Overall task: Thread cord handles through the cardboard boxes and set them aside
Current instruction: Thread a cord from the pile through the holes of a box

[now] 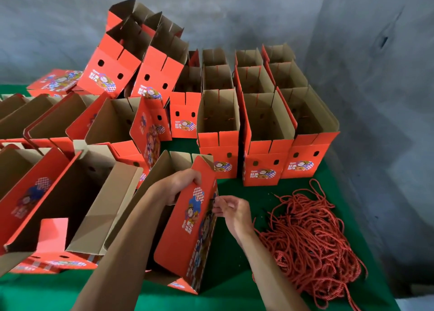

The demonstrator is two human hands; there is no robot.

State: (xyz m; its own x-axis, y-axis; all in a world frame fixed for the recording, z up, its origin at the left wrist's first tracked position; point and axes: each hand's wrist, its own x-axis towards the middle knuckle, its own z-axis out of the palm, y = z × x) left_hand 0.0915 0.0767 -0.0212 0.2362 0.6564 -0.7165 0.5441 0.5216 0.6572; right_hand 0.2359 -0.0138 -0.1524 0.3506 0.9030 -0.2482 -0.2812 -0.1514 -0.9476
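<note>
- Red cardboard box (187,235), open top, cartoon print and checker pattern on side, tilted toward the left, standing on green table near front centre; brown inside.
- Gripped at top side edge by left hand (178,186), fingers curled over the rim.
- Right hand (232,213) pinching at the box's right face, fingertips touching it; something small and dark between them, too blurred to name.
- Pile of red twisted cord handles (310,240), tangled, loose loops, lying on table just right of the box.
- Rows of identical red boxes (265,137) upright behind, tops open, paired round holes on front faces; further ones leaning or stacked at back left.
</note>
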